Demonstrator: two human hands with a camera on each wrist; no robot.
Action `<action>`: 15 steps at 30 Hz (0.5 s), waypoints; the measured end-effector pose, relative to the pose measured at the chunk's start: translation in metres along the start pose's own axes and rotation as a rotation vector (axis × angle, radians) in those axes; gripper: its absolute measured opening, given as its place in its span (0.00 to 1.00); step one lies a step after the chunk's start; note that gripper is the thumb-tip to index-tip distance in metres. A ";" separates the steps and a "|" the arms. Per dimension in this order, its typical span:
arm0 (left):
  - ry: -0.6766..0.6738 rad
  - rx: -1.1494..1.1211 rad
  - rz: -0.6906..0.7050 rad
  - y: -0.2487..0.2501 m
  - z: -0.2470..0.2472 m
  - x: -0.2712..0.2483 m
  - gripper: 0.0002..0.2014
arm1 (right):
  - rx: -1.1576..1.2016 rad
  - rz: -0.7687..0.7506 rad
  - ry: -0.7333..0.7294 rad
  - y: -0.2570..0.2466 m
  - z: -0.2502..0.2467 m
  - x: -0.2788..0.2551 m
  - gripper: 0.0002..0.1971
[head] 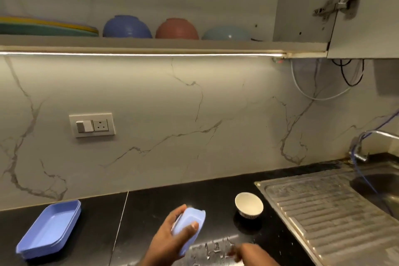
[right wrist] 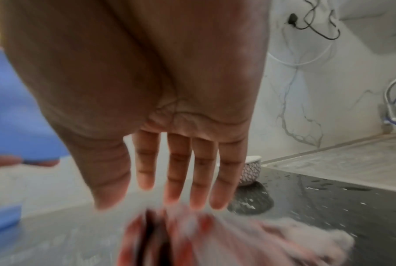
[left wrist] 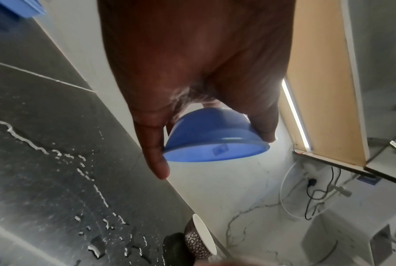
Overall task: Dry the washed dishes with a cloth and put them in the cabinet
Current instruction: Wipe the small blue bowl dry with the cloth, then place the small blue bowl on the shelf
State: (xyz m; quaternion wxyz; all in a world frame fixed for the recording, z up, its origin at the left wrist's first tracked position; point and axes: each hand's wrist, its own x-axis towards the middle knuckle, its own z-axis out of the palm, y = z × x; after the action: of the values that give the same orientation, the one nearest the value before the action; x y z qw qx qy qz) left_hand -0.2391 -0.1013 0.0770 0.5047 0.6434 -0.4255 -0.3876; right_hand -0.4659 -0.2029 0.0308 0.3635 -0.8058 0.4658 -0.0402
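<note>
My left hand (head: 187, 217) grips a small blue plastic dish (head: 190, 236), thumb on one side and fingers on the other, and holds it tilted above the wet black counter (head: 151, 205). In the left wrist view the blue dish (left wrist: 215, 142) faces open side down. My right hand (right wrist: 160, 203) hovers with straight, spread fingers just over a blurred red and white cloth (right wrist: 192, 239) on the counter, holding nothing. A white bowl with a patterned outside (head: 249, 204) stands upright beside the drainboard.
A stack of blue trays (head: 49, 229) lies at the counter's left. The open cabinet shelf (head: 151, 46) above holds stacked plates (head: 47, 27) and upturned blue (head: 127, 27), brown (head: 177, 29) and pale blue (head: 226, 33) bowls. The steel drainboard (head: 323, 211) and tap (head: 362, 149) are at the right.
</note>
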 end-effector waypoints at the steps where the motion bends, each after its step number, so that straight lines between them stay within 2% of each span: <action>1: -0.012 0.072 0.025 0.005 -0.001 0.002 0.44 | 0.063 -0.044 0.019 -0.012 -0.012 -0.002 0.22; 4: -0.039 0.257 0.105 0.033 -0.002 0.007 0.48 | 0.289 -0.176 0.173 -0.060 -0.051 -0.012 0.35; 6: -0.006 0.348 0.214 0.057 -0.003 0.007 0.53 | 0.333 -0.292 0.213 -0.088 -0.071 -0.020 0.41; 8: 0.057 0.395 0.346 0.081 -0.006 0.007 0.47 | 0.388 -0.366 0.224 -0.112 -0.090 -0.026 0.40; 11: 0.046 0.414 0.522 0.118 -0.017 0.010 0.42 | 0.475 -0.442 0.225 -0.138 -0.117 -0.037 0.30; 14: 0.010 0.377 0.633 0.161 -0.032 0.012 0.44 | 0.385 -0.581 0.260 -0.158 -0.146 -0.050 0.46; 15: 0.000 0.388 0.663 0.177 -0.039 0.010 0.44 | 0.363 -0.624 0.267 -0.165 -0.155 -0.055 0.48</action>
State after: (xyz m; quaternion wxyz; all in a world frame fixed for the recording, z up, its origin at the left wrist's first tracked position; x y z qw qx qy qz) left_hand -0.2275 -0.1214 0.2569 0.4713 0.5546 -0.6759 -0.1156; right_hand -0.4408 -0.1949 0.2620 0.4066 -0.8190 0.2265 -0.3354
